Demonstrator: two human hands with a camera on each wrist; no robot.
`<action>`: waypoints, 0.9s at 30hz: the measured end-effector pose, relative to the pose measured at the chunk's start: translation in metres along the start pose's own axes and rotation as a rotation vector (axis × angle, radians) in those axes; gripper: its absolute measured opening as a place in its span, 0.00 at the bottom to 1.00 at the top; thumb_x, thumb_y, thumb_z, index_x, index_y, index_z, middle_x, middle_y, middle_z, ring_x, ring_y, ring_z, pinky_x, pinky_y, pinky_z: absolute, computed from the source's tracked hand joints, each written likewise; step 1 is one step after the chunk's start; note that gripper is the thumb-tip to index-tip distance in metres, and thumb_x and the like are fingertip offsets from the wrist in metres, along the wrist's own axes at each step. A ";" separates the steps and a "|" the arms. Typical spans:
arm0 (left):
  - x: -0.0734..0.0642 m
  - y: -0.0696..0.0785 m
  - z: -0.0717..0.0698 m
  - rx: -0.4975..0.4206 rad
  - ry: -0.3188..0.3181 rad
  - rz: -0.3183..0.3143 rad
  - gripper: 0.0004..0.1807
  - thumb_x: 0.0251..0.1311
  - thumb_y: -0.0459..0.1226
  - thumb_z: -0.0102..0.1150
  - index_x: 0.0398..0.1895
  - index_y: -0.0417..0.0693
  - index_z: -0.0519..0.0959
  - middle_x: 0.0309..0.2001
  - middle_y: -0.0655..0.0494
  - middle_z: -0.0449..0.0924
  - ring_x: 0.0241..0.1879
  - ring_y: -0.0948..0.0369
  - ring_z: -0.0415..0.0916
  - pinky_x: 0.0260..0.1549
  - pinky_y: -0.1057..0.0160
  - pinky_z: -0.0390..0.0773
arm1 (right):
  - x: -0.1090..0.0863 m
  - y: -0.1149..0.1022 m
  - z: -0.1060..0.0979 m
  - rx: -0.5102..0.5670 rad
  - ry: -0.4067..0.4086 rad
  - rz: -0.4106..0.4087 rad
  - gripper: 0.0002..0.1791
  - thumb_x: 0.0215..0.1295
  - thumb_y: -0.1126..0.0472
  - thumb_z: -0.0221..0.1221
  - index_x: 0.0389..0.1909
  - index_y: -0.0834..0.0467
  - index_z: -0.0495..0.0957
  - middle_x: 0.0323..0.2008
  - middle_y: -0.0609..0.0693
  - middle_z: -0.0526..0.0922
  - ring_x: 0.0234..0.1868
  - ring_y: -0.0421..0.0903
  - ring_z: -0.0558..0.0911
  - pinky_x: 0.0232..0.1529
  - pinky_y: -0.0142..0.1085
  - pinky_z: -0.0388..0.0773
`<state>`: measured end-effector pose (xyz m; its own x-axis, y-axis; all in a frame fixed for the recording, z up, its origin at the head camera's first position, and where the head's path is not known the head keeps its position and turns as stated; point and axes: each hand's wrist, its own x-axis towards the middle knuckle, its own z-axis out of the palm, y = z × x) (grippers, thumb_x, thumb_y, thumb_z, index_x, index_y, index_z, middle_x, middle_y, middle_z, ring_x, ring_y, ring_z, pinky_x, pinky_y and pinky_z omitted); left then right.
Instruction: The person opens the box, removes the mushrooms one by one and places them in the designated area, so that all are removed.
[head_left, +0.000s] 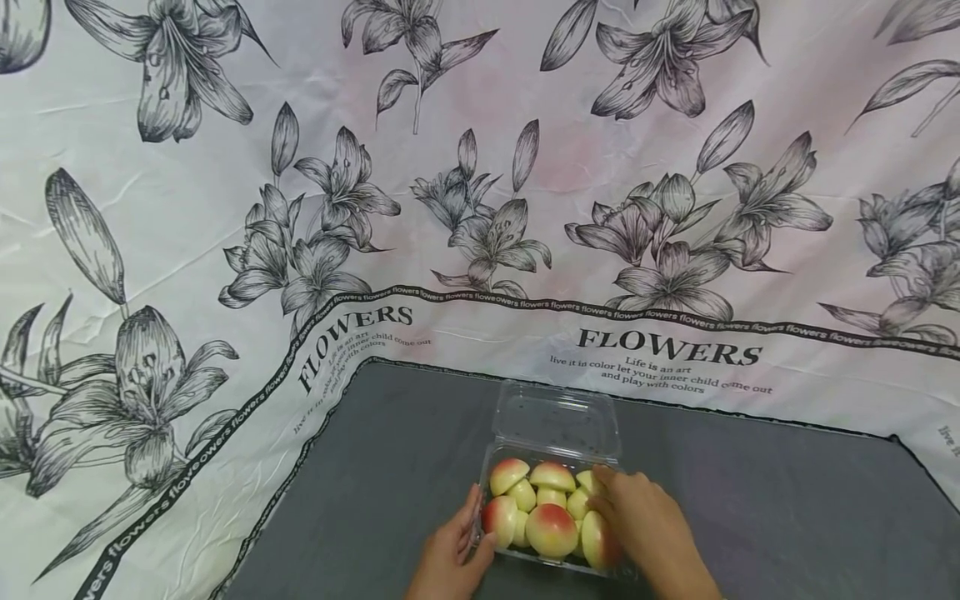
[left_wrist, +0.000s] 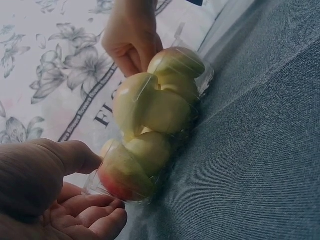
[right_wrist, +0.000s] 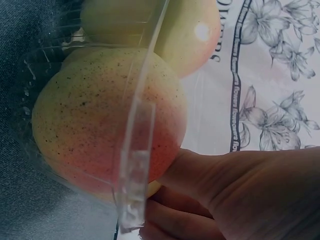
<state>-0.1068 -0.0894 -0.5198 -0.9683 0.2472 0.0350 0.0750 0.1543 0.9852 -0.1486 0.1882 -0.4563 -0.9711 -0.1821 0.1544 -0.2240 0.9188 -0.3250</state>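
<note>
A clear plastic clamshell box (head_left: 485, 467) lies on the grey surface, its lid (head_left: 557, 419) folded back. Packed inside are several mushroom-shaped pieces with yellow-and-red caps, among them one at front centre (head_left: 552, 530). My left hand (head_left: 452, 546) holds the box's left end, thumb at the rim and fingers along the outside. Over the right side, my right hand (head_left: 637, 512) pinches the back right mushroom-shaped piece (head_left: 586, 481) with bent fingers. In the right wrist view a speckled cap (right_wrist: 100, 120) hides part of those fingertips.
The grey table surface (head_left: 390, 467) extends around the box. Behind it and to the left hangs a white cloth (head_left: 480, 333) printed with lilies and lettering. The raised lid lies toward the cloth's lower edge.
</note>
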 end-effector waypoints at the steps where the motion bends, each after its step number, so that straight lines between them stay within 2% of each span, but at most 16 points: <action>1: 0.000 0.000 0.000 0.001 -0.001 0.001 0.41 0.77 0.41 0.61 0.81 0.28 0.55 0.77 0.28 0.60 0.75 0.35 0.61 0.67 0.43 0.73 | 0.000 0.000 0.000 -0.004 0.002 -0.003 0.12 0.62 0.58 0.75 0.44 0.53 0.85 0.22 0.49 0.81 0.24 0.52 0.83 0.21 0.48 0.77; 4: 0.001 0.001 -0.001 0.002 -0.003 0.005 0.41 0.77 0.41 0.61 0.81 0.28 0.54 0.77 0.28 0.60 0.75 0.35 0.60 0.67 0.42 0.73 | 0.001 0.000 -0.001 -0.011 0.008 -0.013 0.17 0.62 0.58 0.75 0.50 0.56 0.87 0.25 0.52 0.85 0.26 0.54 0.85 0.22 0.50 0.79; 8: 0.001 0.001 -0.001 -0.003 -0.003 0.006 0.41 0.77 0.41 0.61 0.81 0.28 0.54 0.77 0.28 0.59 0.76 0.36 0.60 0.67 0.42 0.73 | 0.002 0.001 -0.001 -0.016 0.009 -0.023 0.18 0.62 0.59 0.75 0.52 0.57 0.87 0.23 0.50 0.84 0.25 0.51 0.84 0.22 0.49 0.79; 12: 0.001 0.000 0.000 -0.004 0.000 0.010 0.41 0.76 0.40 0.61 0.81 0.27 0.54 0.77 0.28 0.60 0.76 0.36 0.61 0.67 0.43 0.73 | 0.002 0.000 -0.002 -0.014 0.015 -0.032 0.13 0.61 0.62 0.75 0.47 0.55 0.87 0.18 0.44 0.77 0.22 0.45 0.79 0.20 0.45 0.75; 15: 0.000 0.001 0.000 -0.003 0.003 0.010 0.41 0.76 0.40 0.61 0.81 0.27 0.55 0.76 0.27 0.60 0.75 0.36 0.61 0.67 0.43 0.73 | 0.003 -0.001 -0.004 -0.013 0.021 -0.039 0.07 0.63 0.64 0.73 0.37 0.53 0.84 0.15 0.43 0.71 0.20 0.43 0.75 0.20 0.43 0.71; 18: 0.000 0.002 0.000 -0.003 0.003 0.007 0.41 0.76 0.41 0.61 0.81 0.28 0.55 0.76 0.28 0.61 0.75 0.36 0.61 0.67 0.43 0.73 | 0.003 -0.003 -0.008 -0.021 0.028 -0.040 0.10 0.63 0.66 0.71 0.31 0.50 0.79 0.14 0.43 0.68 0.19 0.43 0.70 0.19 0.42 0.68; 27: 0.000 0.003 -0.001 -0.030 0.002 -0.017 0.42 0.76 0.40 0.62 0.81 0.28 0.55 0.76 0.27 0.60 0.76 0.35 0.61 0.68 0.43 0.73 | 0.001 -0.003 -0.014 -0.013 0.056 -0.059 0.10 0.63 0.68 0.67 0.33 0.50 0.78 0.14 0.43 0.65 0.18 0.43 0.65 0.17 0.38 0.63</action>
<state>-0.1073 -0.0895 -0.5171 -0.9699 0.2428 0.0189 0.0517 0.1292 0.9903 -0.1477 0.1898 -0.4416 -0.9500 -0.2165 0.2249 -0.2791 0.9117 -0.3014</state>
